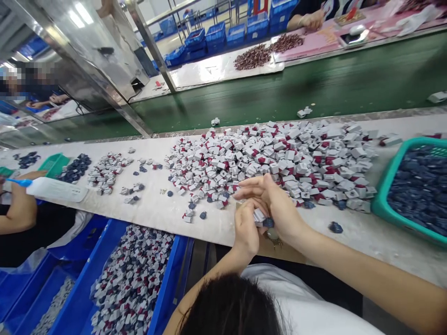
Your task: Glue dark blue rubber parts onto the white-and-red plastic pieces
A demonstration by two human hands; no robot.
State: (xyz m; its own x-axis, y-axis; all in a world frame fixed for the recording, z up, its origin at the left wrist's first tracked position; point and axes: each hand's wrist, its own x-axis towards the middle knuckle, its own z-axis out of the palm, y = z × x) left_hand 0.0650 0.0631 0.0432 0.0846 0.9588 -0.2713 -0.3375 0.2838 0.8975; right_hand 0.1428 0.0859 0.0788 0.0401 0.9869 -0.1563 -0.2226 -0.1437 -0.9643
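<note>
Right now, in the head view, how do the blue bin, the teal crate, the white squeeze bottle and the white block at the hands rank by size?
1. Blue bin and teal crate: too close to rank, and nearness to the camera makes it unsure.
2. White squeeze bottle.
3. White block.

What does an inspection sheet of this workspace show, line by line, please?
Surface: pale mottled bench, green conveyor belt behind it.
Job's things: large pile of white-and-red blocks; dark blue pieces in a teal basket.
Clutter: one loose dark blue lump on the bench.
Hands: left hand and right hand close around a white block and a dark blue piece.
Cables: nothing seen near the hands.
Surroundings: blue crates; co-worker's hand beyond the belt.
</note>
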